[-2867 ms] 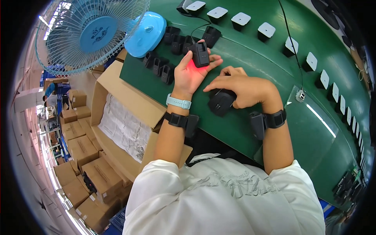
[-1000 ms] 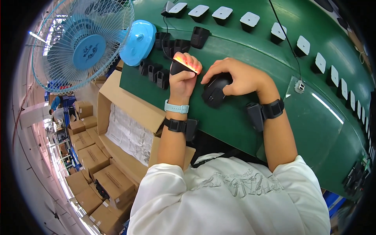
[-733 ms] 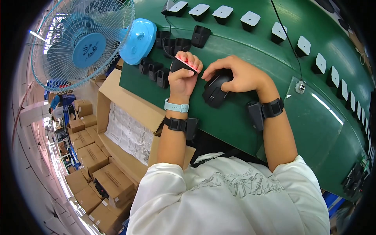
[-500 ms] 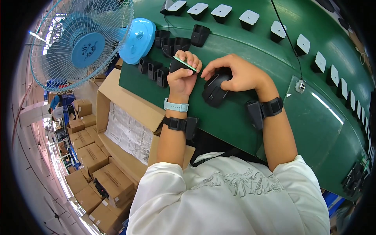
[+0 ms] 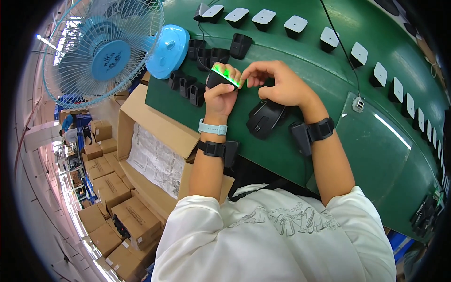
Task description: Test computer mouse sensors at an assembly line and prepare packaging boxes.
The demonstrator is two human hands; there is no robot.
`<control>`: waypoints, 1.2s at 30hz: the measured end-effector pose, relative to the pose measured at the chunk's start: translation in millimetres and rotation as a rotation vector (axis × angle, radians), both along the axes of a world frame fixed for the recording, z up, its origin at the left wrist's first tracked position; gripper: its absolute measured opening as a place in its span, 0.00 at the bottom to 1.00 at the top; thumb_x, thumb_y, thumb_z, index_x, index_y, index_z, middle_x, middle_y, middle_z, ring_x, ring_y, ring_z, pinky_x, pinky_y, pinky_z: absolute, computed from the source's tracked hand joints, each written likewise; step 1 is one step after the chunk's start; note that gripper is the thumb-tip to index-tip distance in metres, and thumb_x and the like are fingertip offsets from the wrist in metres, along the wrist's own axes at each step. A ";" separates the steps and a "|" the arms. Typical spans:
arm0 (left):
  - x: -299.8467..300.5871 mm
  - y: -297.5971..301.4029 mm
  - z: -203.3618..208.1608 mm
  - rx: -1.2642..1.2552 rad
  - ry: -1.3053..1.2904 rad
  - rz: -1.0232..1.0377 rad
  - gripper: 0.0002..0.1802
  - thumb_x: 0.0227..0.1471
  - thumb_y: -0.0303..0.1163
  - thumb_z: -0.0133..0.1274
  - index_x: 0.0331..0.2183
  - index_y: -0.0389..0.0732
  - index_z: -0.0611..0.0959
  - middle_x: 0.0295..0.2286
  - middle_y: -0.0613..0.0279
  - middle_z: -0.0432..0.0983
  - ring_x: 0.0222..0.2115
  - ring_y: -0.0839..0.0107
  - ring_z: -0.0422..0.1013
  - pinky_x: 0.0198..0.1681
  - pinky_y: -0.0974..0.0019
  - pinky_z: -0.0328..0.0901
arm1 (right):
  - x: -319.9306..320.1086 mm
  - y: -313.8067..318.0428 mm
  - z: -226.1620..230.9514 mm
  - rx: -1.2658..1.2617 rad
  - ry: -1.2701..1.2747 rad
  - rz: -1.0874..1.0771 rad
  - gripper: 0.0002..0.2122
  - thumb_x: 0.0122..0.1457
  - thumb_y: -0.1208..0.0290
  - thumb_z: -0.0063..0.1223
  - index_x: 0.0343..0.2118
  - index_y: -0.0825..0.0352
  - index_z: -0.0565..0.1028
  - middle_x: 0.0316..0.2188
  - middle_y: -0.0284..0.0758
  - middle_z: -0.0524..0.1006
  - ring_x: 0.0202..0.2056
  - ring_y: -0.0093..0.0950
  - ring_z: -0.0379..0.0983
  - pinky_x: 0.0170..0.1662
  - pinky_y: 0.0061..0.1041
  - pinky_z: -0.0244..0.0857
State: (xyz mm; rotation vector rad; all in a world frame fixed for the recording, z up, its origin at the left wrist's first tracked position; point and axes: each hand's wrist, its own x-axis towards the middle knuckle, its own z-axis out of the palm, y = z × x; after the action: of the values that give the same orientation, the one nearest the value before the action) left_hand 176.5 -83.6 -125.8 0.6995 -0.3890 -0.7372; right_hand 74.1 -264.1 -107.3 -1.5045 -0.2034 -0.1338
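My left hand is closed round a black wedge-shaped device whose upper edge glows bright green, lighting the fingertips behind it. A thin black cable runs down toward this device; where it joins is hidden by the hand. Just to the right, my right hand has its fingers curled and thumb apart, with the fingertips close beside the lit edge and nothing visible in them. Below that hand, a black computer mouse lies on the green table, its upper part near the thumb.
Several black docks stand left of my hands. A row of white-topped black pieces curves along the table's far and right side. A blue fan stands far left, above an open carton. A small connector lies right.
My right hand has lifted off the mouse and moved up toward the device in my left hand. The device's edge has turned from pale to bright glowing green. The mouse appears slightly lower right.
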 end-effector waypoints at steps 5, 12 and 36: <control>-15.8 -8.1 14.2 0.373 -0.196 0.175 0.21 0.32 0.14 0.54 0.33 0.40 0.71 0.30 0.61 0.68 0.31 0.67 0.68 0.38 0.64 0.67 | 1.1 5.2 7.3 -0.024 -0.052 -0.148 0.16 0.43 0.80 0.52 0.38 0.67 0.79 0.30 0.30 0.79 0.32 0.21 0.71 0.37 0.21 0.66; -30.8 -23.0 23.5 0.783 -1.001 0.407 0.20 0.37 0.24 0.65 0.33 0.35 0.72 0.28 0.55 0.75 0.29 0.66 0.74 0.33 0.63 0.69 | 7.8 18.4 14.5 -0.147 0.012 -0.316 0.12 0.55 0.68 0.65 0.38 0.71 0.78 0.30 0.30 0.78 0.33 0.19 0.72 0.38 0.21 0.67; 37.6 8.4 72.8 1.186 -1.511 0.621 0.23 0.46 0.34 0.63 0.45 0.37 0.78 0.39 0.49 0.71 0.44 0.49 0.66 0.51 0.52 0.62 | 11.1 6.1 -13.4 -0.207 0.189 -0.490 0.09 0.57 0.69 0.60 0.31 0.71 0.77 0.19 0.32 0.73 0.22 0.20 0.66 0.28 0.24 0.62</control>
State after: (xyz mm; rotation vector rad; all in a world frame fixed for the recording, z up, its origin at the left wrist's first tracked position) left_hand 214.1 -75.2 -53.0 2.3594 -1.0262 0.4191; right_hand 85.2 -257.9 -120.7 -1.7399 0.3161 -0.3685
